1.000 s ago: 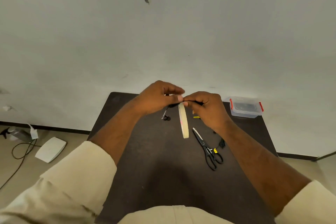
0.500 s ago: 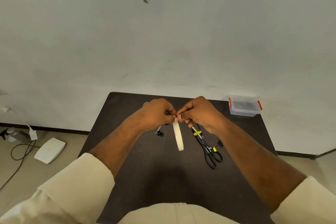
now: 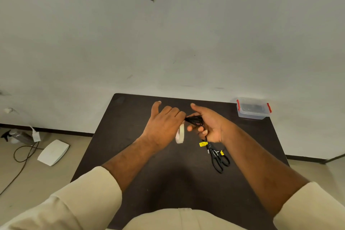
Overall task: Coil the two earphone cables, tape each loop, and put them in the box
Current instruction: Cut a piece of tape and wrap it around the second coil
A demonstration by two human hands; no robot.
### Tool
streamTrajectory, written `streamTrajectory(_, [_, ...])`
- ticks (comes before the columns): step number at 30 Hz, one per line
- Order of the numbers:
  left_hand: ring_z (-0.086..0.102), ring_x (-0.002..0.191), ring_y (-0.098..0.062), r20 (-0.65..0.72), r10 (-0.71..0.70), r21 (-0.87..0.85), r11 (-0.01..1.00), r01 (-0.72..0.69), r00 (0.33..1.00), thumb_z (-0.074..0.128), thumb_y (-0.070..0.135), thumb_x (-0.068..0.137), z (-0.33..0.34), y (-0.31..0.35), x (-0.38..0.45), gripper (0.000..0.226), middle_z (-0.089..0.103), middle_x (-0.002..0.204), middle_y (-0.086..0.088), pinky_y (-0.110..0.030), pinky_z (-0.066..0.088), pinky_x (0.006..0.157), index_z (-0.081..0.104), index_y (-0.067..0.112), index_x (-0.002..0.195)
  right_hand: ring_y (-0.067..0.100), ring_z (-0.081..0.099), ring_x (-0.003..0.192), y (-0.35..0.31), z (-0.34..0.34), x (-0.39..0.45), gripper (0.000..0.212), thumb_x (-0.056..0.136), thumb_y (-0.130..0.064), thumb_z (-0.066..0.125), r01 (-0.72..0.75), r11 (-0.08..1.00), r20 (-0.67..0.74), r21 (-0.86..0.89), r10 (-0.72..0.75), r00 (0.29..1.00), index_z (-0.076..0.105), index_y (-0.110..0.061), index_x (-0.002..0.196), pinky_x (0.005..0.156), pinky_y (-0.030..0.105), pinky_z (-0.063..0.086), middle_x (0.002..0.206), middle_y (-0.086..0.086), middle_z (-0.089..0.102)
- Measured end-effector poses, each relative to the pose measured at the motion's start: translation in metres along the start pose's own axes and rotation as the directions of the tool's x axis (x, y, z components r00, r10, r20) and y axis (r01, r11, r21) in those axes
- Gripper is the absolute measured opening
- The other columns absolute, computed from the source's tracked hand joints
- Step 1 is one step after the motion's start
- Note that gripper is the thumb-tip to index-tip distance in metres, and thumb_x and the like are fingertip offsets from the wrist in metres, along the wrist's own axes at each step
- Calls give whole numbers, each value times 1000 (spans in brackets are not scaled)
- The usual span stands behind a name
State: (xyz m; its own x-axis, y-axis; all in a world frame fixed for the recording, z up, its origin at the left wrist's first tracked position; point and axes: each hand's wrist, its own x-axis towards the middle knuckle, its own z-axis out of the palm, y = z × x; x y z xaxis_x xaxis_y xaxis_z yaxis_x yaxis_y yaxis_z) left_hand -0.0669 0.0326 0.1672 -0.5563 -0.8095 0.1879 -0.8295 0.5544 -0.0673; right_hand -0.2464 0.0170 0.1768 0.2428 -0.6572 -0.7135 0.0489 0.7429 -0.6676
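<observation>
Head view: both forearms reach forward over the dark rectangular desk (image 3: 149, 183), cream sleeves pushed back to mid-forearm. The left hand (image 3: 164, 125) is back-up, its thumb stuck out toward 12 o'clock, and its curled fingers (image 3: 177, 113) pinch one end of the coiled black earphone cable (image 3: 195, 120). The right hand (image 3: 211, 127) is turned palm toward 9 o'clock, index finger extended toward 11 o'clock, the other fingers (image 3: 200, 129) curled round the coil's other end, so both grips are closed on the bundle. The bundle lies above the middle of the desk, between the two hands, its long axis running 9 to 3 o'clock. A roll of pale masking tape (image 3: 180, 133) hangs edge-on just below the left hand's fingers, its long axis running roughly 12 to 6; how it is held is hidden. At 5 o'clock from the right hand, black-handled scissors (image 3: 217, 158) lie on the desk with blades pointing to 11 o'clock, beside small yellow tags (image 3: 203, 144). The clear plastic box with red clips (image 3: 253, 108) sits at the desk's far corner, at 2 o'clock from the hands, well apart.
</observation>
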Motion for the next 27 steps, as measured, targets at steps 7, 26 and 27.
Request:
streamTrajectory(7, [57, 90, -3, 16, -142, -545, 829, 128, 990, 59, 20, 91, -4, -3, 2, 31, 62, 89, 14, -40, 15, 114, 44, 31, 116, 17, 69, 64, 4, -7, -3, 40, 97, -43, 48, -50, 991, 167, -120, 70, 983, 71, -10, 95, 55, 26, 52, 86, 12, 74])
streamTrajectory(26, [57, 66, -13, 716, -302, -644, 59, 762, 629, 84, 18, 70, 11, -22, -2, 13, 72, 71, -5, -29, 49, 66, 78, 10, 78, 6, 57, 116, 25, 21, -1, 21, 80, -34, 75, 489, 763, 116, -423, -490, 864, 76, -23, 98, 103, 30, 41, 122, -15, 65])
streamTrajectory(27, [54, 61, -12, 716, -302, -650, 41, 759, 629, 83, 17, 71, 12, -19, -3, 13, 69, 66, -3, -27, 48, 60, 78, 8, 79, 5, 56, 115, 23, 22, 0, 21, 81, -35, 75, 490, 740, 85, -460, -513, 854, 76, -23, 98, 103, 31, 41, 124, -17, 62])
